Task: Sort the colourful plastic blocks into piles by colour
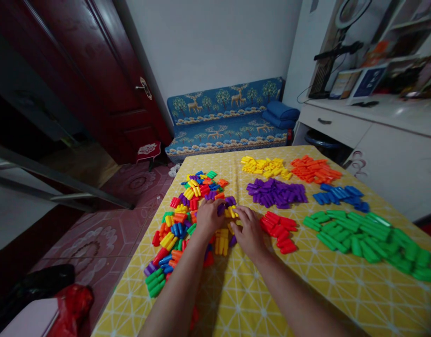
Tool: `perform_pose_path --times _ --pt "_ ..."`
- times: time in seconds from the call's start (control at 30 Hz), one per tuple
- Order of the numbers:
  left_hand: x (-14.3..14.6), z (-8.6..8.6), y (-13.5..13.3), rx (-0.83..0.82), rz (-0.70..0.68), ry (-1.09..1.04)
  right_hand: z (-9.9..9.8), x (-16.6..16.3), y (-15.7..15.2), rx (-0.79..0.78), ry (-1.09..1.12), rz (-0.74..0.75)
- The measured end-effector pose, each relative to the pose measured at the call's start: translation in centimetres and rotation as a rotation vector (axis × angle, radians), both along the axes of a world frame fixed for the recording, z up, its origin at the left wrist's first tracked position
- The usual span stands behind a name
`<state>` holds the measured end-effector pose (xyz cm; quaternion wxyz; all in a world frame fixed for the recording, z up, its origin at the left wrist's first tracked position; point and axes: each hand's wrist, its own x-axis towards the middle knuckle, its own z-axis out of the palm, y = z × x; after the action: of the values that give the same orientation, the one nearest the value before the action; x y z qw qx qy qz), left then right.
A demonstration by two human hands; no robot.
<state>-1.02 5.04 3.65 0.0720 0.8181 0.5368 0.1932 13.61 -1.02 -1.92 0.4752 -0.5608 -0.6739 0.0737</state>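
Head view: left hand [208,219] lying curled at purple block [221,209], cannot tell if pinching; right hand [249,230] holding thumb apart from fingers, fingertips seemingly touching yellow block [232,212]. Blocks showing between pile [179,229] and purple heap [276,193]. Likely feeling light, stiff, slick; long sides suiting pinch. Box [368,83] bearing lettering, unreadable.

A mixed heap [180,218] of glossy, ribbed plastic pieces runs down the left of centre, its red, blue, yellow, green, orange and purple pieces overlapping at odd angles. At the centre of the frame, a purple piece [221,209] is tilted beside yellow ones, with a yellow block [221,242] just below. Single-colour piles lie toward the right: yellow pile [266,167] and orange pile [315,170] farthest up, purple pile [276,193] and blue pile [338,194] below them, small red pile [279,230] right of centre, broad green pile [369,236] reaching the right edge.
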Motion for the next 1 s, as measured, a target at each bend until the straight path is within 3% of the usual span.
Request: perform_pose_path --times 0.17,0.33,0.53,0.73,0.87,1.0 --pt "-1.1 -0.1 -1.2 0.016 -0.036 -0.439 0.4 -0.1 -0.1 0.042 0.021 0.013" --pt "-1.3 -0.2 -1.8 -0.188 -0.223 -0.730 0.4 -0.2 -0.2 0.020 0.037 0.104" --pt "-1.4 0.5 -2.4 -0.365 -0.412 -0.736 0.4 -0.1 -0.4 0.062 0.169 0.225" --pt "-1.5 1.5 -3.1 -0.459 -0.402 -0.755 0.8 0.0 -0.4 0.043 0.278 0.195" --pt "-1.5 1.5 -3.3 -0.509 -0.441 -0.850 1.4 0.0 -0.6 0.057 0.323 0.263" --pt "-1.6 1.2 -3.4 -0.582 -0.301 -0.952 1.7 -0.2 -0.9 0.019 0.346 0.263"
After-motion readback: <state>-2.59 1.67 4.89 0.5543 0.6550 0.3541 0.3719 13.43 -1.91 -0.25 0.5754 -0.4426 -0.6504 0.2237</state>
